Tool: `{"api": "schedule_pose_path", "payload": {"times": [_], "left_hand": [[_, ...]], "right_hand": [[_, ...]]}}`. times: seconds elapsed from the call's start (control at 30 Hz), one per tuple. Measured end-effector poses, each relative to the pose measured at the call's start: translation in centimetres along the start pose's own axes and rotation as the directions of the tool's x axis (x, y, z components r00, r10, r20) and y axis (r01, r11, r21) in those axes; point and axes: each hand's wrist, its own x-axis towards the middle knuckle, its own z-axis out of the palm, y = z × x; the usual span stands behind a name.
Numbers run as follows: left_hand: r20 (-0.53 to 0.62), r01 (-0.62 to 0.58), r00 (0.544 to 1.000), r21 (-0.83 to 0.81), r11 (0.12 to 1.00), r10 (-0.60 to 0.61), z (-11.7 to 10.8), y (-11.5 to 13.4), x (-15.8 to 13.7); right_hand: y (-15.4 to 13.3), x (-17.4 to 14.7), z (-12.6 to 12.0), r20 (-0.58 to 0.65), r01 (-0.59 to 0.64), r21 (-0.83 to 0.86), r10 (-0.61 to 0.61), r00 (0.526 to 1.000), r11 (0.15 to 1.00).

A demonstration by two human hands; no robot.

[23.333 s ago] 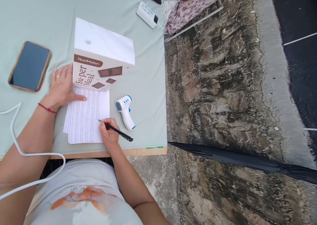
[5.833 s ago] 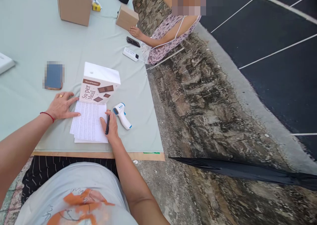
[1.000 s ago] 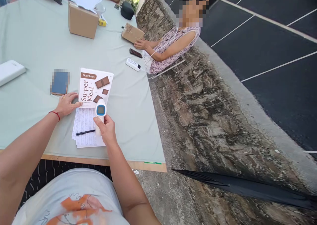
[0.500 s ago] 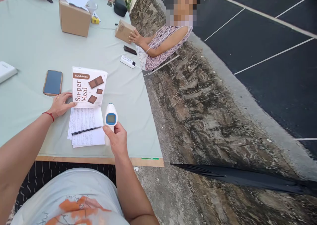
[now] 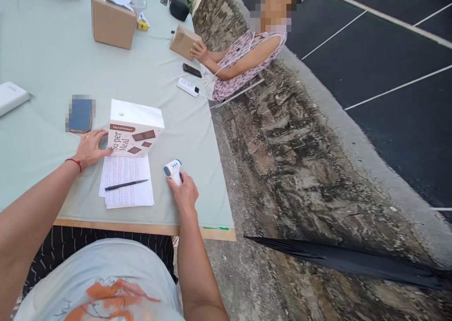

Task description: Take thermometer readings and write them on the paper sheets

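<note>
My left hand (image 5: 92, 147) grips the lower left edge of a white "Su-per Meal" box (image 5: 136, 140), thumb at the front and fingers along its side. The box stands upright with its top face showing. Printed sheets (image 5: 127, 196) lie in front of it, and a black pen (image 5: 126, 185) rests across them. To the right, my right hand (image 5: 185, 192) is closed around the handle of a white and blue infrared thermometer (image 5: 173, 168), which is turned sideways just above the table. Its display is barely visible from here.
A phone (image 5: 80, 116) lies beyond my left hand. Left of it is a white device (image 5: 12, 99). A cardboard box (image 5: 112, 24) stands farther back. At the right edge, another person (image 5: 243, 62) holds a small carton (image 5: 184, 42) near a black phone (image 5: 192, 70) and white device (image 5: 188, 86).
My right hand has moved right, away from the sheets, and turned the thermometer sideways. The Su-per Meal box has tipped more upright, showing its top, with my left hand still at its edge.
</note>
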Motion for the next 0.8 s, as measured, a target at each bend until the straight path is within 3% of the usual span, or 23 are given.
{"api": "schedule_pose_path", "payload": {"times": [0.17, 0.23, 0.33, 0.43, 0.53, 0.57, 0.63, 0.73, 0.8], "left_hand": [[0.008, -0.014, 1.000, 0.034, 0.999, 0.014, 0.1, -0.1, -0.1], [0.015, -0.024, 1.000, 0.052, 0.998, 0.023, 0.2, -0.1, -0.1], [0.055, -0.022, 0.998, 0.087, 0.996, 0.017, 0.3, 0.0, 0.0], [0.107, -0.013, 0.994, 0.128, 0.992, -0.001, 0.4, 0.3, -0.1], [0.128, -0.015, 0.992, 0.145, 0.989, -0.004, 0.6, 0.5, 0.0], [0.126, -0.015, 0.992, 0.147, 0.989, -0.003, 0.6, 0.5, 0.0], [0.122, -0.021, 0.992, 0.152, 0.988, 0.002, 0.7, 0.4, 0.0], [0.129, -0.042, 0.991, 0.178, 0.983, 0.019, 0.8, 0.3, 0.0], [0.142, -0.055, 0.989, 0.199, 0.978, 0.026, 0.8, 0.3, -0.1]], "right_hand": [[-2.2, -1.8, 0.7, -0.104, 0.185, -0.027, -0.187, 0.977, 0.982], [-3.8, -2.7, 1.1, -0.002, 0.337, 0.051, -0.337, 0.941, 0.940], [-5.7, -3.6, 1.6, 0.228, 0.486, 0.138, -0.505, 0.832, 0.863], [-6.2, -3.8, 1.5, 0.347, 0.531, 0.126, -0.539, 0.767, 0.838], [-5.4, -3.7, 0.9, 0.362, 0.552, 0.150, -0.565, 0.742, 0.821], [-5.1, -3.6, 0.8, 0.340, 0.539, 0.180, -0.566, 0.751, 0.823], [-4.6, -3.7, 0.7, 0.246, 0.451, 0.284, -0.519, 0.818, 0.846], [-4.7, -4.1, 1.4, 0.094, 0.200, 0.523, -0.289, 0.953, 0.829], [-5.5, -4.4, 2.3, 0.066, 0.055, 0.665, -0.132, 0.989, 0.745]]}}
